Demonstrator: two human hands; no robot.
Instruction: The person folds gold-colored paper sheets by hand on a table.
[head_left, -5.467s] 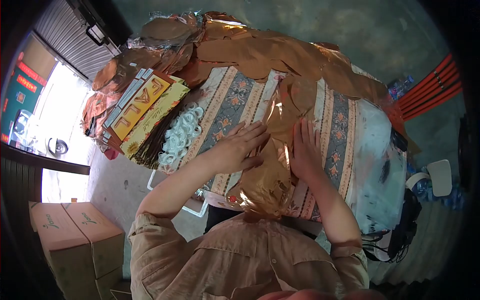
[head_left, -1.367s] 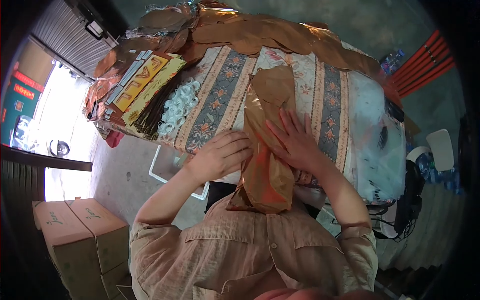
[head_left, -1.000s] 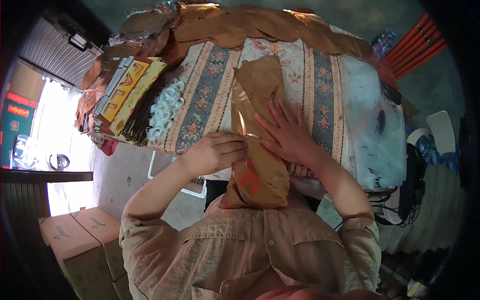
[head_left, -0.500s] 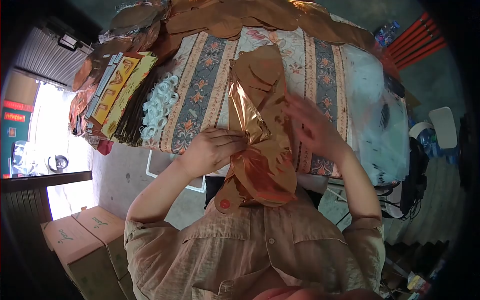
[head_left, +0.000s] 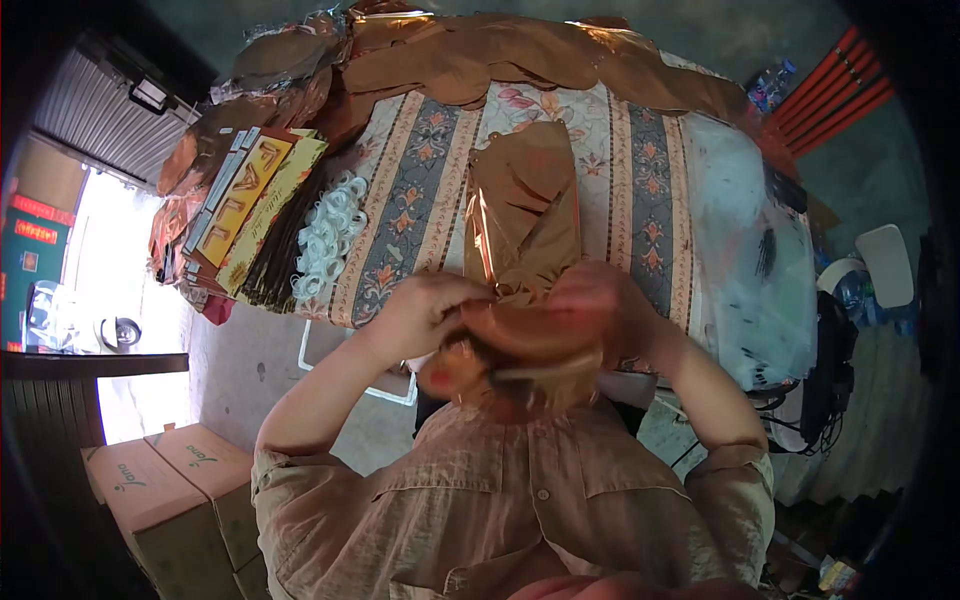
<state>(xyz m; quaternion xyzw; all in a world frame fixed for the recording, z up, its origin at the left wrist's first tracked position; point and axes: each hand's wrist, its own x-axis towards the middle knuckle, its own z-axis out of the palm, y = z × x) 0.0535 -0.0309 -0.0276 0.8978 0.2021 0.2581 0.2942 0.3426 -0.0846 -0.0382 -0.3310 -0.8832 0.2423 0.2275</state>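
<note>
A long copper-coloured foil piece (head_left: 530, 190) lies on the patterned tablecloth (head_left: 435, 150) in front of me, its near end bunched and blurred at the table's front edge. My left hand (head_left: 425, 310) pinches the foil at its left side, fingertips pressed together. On the right side, my right hand (head_left: 600, 305) is on the same foil, smeared by motion, its fingers not clear. A red spot shows faintly on the near left end of the foil.
Left on the table are printed cards (head_left: 250, 200) and white rings (head_left: 330, 235). More copper foil pieces (head_left: 450, 65) line the far edge. Clear plastic bags (head_left: 745, 250) lie at the right. Cartons (head_left: 170, 475) stand on the floor at lower left.
My right hand has moved left and down from beside the foil onto it. The foil's near end has lifted and folded, and its far end sits slightly nearer me.
</note>
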